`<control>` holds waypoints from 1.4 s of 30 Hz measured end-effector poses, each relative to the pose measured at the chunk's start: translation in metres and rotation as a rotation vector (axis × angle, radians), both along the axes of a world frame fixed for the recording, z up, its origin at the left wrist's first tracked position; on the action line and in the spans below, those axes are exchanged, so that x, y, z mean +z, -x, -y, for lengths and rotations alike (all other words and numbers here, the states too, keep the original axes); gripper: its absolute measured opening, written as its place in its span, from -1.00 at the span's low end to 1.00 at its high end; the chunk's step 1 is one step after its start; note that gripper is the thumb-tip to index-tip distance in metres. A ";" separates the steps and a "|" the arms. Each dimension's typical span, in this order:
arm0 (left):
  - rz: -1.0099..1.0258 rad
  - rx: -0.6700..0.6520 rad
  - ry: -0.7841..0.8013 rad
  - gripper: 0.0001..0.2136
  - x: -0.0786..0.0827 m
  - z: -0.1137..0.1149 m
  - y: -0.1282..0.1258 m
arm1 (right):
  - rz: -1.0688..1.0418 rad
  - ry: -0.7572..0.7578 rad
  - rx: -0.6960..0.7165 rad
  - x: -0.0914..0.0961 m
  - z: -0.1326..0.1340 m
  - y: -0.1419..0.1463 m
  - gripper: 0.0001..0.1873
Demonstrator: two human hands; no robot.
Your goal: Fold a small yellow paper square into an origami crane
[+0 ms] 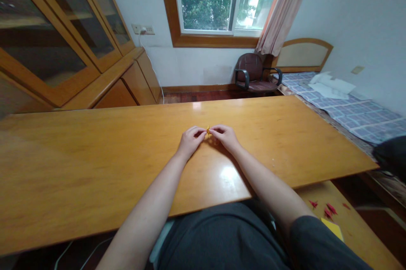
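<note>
A small yellow piece [208, 131], which looks like folded paper with pointed ends, is held between my two hands just above the wooden table [127, 168]. My left hand [191, 140] pinches its left side with thumb and forefinger. From the other side, my right hand [226, 135] grips it the same way, fingertips close to those of the left. The fingers cover part of the piece, so its exact shape is hard to make out.
On a lower surface at the right lie several small red pieces [328, 211] and a yellow sheet [333, 229]. A brown armchair [252, 71] stands beyond the table. Glass-door cabinets [63, 29] line the left; a bed [342, 105] runs along the right, with a dark object [391, 156] nearer.
</note>
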State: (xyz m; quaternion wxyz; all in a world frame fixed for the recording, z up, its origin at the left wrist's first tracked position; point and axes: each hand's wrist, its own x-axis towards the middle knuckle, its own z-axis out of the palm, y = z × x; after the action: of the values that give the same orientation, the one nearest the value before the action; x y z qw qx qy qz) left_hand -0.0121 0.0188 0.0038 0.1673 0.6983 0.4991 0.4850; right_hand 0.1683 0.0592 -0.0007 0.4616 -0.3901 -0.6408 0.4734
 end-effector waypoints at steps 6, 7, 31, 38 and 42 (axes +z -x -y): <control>0.009 -0.019 0.014 -0.89 0.001 0.000 0.000 | -0.004 -0.009 0.005 0.004 0.001 0.000 -0.66; 0.010 -0.024 0.017 -0.89 0.001 0.000 0.001 | -0.003 -0.006 0.005 0.004 0.002 0.000 -0.65; 0.027 -0.031 0.045 -0.87 0.001 -0.001 0.002 | 0.096 -0.138 -0.032 0.001 -0.002 -0.001 -0.72; 0.079 -0.005 0.006 -0.87 0.006 0.002 0.001 | 0.255 -0.355 -0.035 -0.001 -0.002 0.000 -0.79; 0.063 -0.021 -0.006 -0.90 0.005 0.002 0.002 | 0.294 -0.433 -0.039 -0.001 -0.002 -0.001 -0.82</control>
State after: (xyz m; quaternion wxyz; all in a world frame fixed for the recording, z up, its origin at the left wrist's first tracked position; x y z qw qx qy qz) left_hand -0.0137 0.0171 0.0089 0.1859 0.6885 0.4845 0.5066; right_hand 0.1696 0.0608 -0.0021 0.4453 -0.3591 -0.7797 0.2544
